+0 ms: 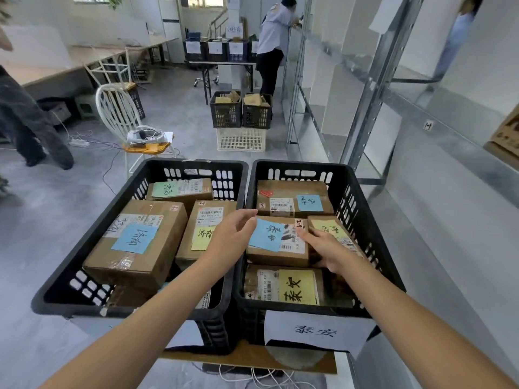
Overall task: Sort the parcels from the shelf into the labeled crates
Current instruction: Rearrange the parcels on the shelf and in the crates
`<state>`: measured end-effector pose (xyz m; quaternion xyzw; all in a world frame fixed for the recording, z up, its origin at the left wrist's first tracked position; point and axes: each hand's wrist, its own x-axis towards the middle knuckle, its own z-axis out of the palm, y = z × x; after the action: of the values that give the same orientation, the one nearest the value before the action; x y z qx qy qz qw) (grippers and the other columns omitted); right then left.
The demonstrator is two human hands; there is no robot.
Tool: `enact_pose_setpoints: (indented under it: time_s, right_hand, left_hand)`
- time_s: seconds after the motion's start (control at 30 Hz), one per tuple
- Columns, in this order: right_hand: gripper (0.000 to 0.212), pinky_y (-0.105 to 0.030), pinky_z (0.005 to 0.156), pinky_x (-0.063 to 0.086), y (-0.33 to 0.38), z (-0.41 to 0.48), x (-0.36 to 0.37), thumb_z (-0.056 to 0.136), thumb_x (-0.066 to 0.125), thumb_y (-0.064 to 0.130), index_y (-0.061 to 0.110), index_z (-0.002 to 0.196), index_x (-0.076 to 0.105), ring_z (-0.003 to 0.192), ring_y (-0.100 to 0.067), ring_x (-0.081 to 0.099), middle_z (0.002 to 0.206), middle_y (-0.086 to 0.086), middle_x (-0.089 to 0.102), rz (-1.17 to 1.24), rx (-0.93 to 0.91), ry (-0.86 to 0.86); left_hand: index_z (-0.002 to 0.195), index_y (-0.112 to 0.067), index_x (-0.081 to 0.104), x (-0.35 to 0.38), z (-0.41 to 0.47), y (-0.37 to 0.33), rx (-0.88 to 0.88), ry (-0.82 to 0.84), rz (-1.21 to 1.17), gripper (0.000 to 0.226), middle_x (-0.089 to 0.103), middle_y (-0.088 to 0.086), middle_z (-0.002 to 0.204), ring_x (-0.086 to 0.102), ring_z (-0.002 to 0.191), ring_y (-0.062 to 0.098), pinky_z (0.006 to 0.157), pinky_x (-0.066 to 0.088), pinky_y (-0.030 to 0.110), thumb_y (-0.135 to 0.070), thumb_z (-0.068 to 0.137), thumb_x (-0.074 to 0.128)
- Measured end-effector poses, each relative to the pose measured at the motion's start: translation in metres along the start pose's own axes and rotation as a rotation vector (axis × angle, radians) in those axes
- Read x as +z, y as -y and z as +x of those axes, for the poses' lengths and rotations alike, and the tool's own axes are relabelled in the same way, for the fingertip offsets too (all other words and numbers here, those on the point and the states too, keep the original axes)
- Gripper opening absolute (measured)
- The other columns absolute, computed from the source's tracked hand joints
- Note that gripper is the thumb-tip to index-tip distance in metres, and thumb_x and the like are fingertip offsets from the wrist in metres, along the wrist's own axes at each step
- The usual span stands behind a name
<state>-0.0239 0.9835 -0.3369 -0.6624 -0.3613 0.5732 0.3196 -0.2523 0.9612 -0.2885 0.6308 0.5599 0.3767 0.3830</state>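
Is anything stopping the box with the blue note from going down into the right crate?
Yes. The brown cardboard parcel with the blue note has a yellow-noted brown parcel partly beneath it in the black plastic crate.

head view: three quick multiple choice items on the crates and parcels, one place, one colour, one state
1. The parcel with the green note lies:
A on the white chair
B at the left crate's far end
C on the floor

2. The note on the parcel between the hands is:
A blue
B pink
C white

3. The left hand and right hand are:
A gripping crate rims
B hanging idle
C touching that parcel in the right crate

Key:
1 B, it sits against that crate's far wall.
2 A, blue paper covers much of its top.
3 C, fingers of both hands meet its edges.
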Motion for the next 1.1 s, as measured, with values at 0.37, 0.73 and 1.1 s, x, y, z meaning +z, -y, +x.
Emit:
enact_pose_setpoints:
  time_s: [0.37, 0.73, 1.1]
  right_hand:
    - [0.043, -0.03, 0.089, 0.048, 0.019, -0.024, 0.0, 0.093, 0.066, 0.027, 0.018, 0.133, 0.054, 0.107, -0.014, 0.057, 0.132, 0.0, 0.061, -0.641, -0.156, 0.014]
    - [0.051, -0.03, 0.094, 0.043, 0.101, -0.113, -0.047, 0.099, 0.055, 0.029, 0.015, 0.147, 0.042, 0.125, -0.021, 0.051, 0.145, -0.007, 0.046, -0.833, -0.563, -0.352]
    - [0.069, -0.039, 0.111, 0.034, 0.153, -0.204, -0.106, 0.102, 0.05, 0.032, 0.013, 0.157, 0.014, 0.142, -0.028, 0.036, 0.159, -0.011, 0.031, -0.945, -0.554, -0.762]
  left_hand:
    - [0.139, -0.018, 0.052, 0.012, 0.01, -0.028, 0.139, 0.09, 0.294, 0.038, 0.052, -0.006, 0.14, 0.044, 0.121, 0.003, 0.097, 0.034, 0.02, -0.024, 0.101, 0.052]
    - [0.144, -0.008, 0.045, 0.028, 0.039, -0.099, 0.511, 0.167, 0.452, 0.046, 0.041, 0.004, 0.151, 0.026, 0.147, 0.018, 0.12, 0.021, 0.03, -0.017, 0.1, 0.053]
    - [0.149, -0.01, 0.037, 0.056, 0.06, -0.19, 0.914, 0.209, 0.511, 0.053, 0.031, 0.003, 0.159, 0.011, 0.152, 0.015, 0.123, 0.008, 0.03, -0.027, 0.1, 0.051]
